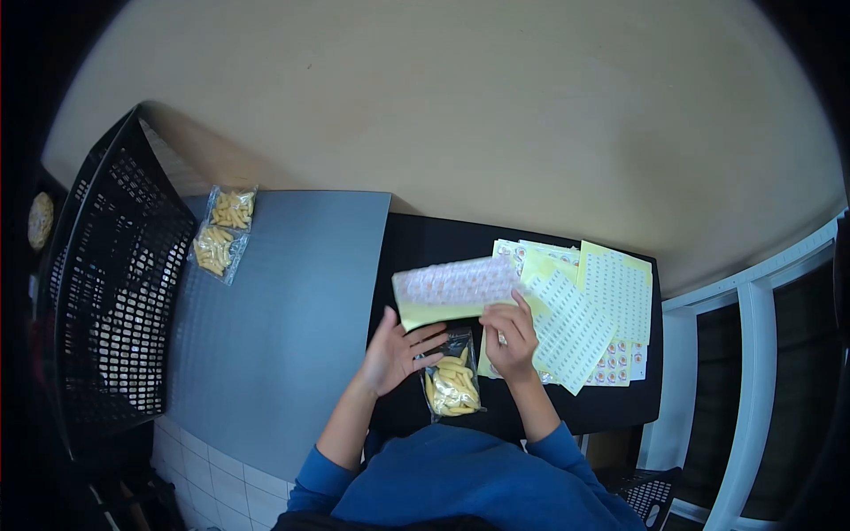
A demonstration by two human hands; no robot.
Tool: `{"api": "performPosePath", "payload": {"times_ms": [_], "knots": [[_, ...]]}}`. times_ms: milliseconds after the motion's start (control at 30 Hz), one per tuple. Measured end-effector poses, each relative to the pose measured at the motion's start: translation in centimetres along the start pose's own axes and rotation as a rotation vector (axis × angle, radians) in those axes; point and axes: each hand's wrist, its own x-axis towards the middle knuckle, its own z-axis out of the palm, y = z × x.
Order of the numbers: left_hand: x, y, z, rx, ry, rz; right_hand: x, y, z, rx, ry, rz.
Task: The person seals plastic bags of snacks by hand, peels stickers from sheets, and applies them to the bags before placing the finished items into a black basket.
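My right hand pinches the lower right corner of a label sheet, which is slightly blurred and carries rows of small printed stickers above a plain yellow strip. My left hand is open, palm up with fingers spread, just below the sheet's left end. Its fingertips overlap the upper left edge of a clear bag of pale yellow finger-shaped pieces in this view. That bag lies on the black table surface close in front of my body.
Overlapping label sheets cover the table's right side. Two more filled bags lie at the far left of the grey board. A large black perforated basket stands left of it. A white frame is at the right.
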Motion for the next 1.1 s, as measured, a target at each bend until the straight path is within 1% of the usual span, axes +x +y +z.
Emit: {"api": "performPosePath", "payload": {"times_ms": [33, 67, 133, 167, 200, 267, 333, 367, 400, 433, 467, 500, 533, 567, 600, 667, 700, 800, 867, 967, 1033, 1067, 1100], "knots": [[0.3, 0.2, 0.3, -0.003, -0.023, -0.002, -0.3, -0.7, -0.9, 0.001, -0.017, -0.030], [0.4, 0.7, 1.0, -0.107, 0.011, 0.007, -0.7, -1.3, -1.8, 0.002, -0.018, -0.031], [1.5, 0.9, 1.2, 0.057, 0.114, 0.087, -1.5, -2.3, -3.2, -0.019, -0.114, -0.139], [1.7, 1.2, 1.4, 0.061, 0.110, 0.087, -1.8, -2.5, -3.9, -0.028, -0.164, -0.156], [1.8, 1.5, 1.7, 0.106, 0.111, 0.096, -1.8, -2.5, -4.5, -0.032, -0.160, -0.157], [1.7, 2.0, 2.8, 0.155, 0.105, 0.102, -1.5, -2.8, -5.7, -0.090, -0.217, -0.201], [1.3, 2.2, 4.6, 0.331, 0.057, 0.272, -1.0, -2.8, -6.4, -0.114, -0.225, -0.207], [1.3, 2.3, 4.8, 0.325, 0.018, 0.317, -0.4, -3.0, -6.7, -0.125, -0.203, -0.179], [1.1, 2.4, 5.3, 0.328, 0.013, 0.322, 0.0, -3.1, -6.9, -0.137, -0.181, -0.153], [0.8, 2.6, 6.0, 0.376, -0.002, 0.385, 0.3, -3.3, -7.0, -0.132, -0.099, -0.129], [0.4, 2.7, 6.7, 0.425, -0.017, 0.448, 0.7, -3.6, -7.0, -0.133, -0.095, -0.135], [0.1, 2.7, 7.4, 0.426, -0.020, 0.452, 1.2, -4.1, -7.1, -0.114, -0.009, -0.124], [-0.2, 2.8, 8.0, 0.446, -0.039, 0.497, 1.8, -4.6, -7.3, -0.094, 0.078, -0.111], [-0.4, 2.7, 8.5, 0.466, -0.059, 0.540, 2.9, -5.2, -7.6, -0.082, 0.068, -0.131], [-0.4, 2.7, 8.7, 0.468, -0.063, 0.540, 3.6, -5.6, -7.7, -0.085, 0.072, -0.133], [-0.6, 2.7, 9.1, 0.505, -0.091, 0.568, 4.9, -6.2, -7.4, -0.042, -0.001, -0.092], [-0.5, 2.5, 9.4, 0.523, -0.093, 0.619, 5.8, -6.6, -6.9, -0.043, 0.006, -0.093], [-1.2, 2.4, 9.9, 0.548, -0.133, 0.615, 8.2, -7.7, -5.9, -0.078, 0.067, -0.054], [-1.7, 2.2, 10.5, 0.502, -0.121, 0.646, 9.1, -8.4, -6.0, -0.236, -0.138, -0.089], [-2.3, 2.5, 10.4, 0.477, -0.147, 0.624, 9.5, -8.6, -5.7, -0.209, -0.104, -0.135], [-2.9, 2.5, 11.4, 0.281, -0.122, 0.636, 9.6, -8.6, -5.7, -0.184, -0.096, -0.168], [-2.9, 2.5, 11.4, 0.278, -0.122, 0.636, 9.7, -8.5, -5.7, -0.215, -0.112, -0.222], [-2.6, 2.6, 11.3, 0.380, -0.085, 0.672, 9.7, -8.4, -5.7, -0.246, -0.127, -0.276]]}}
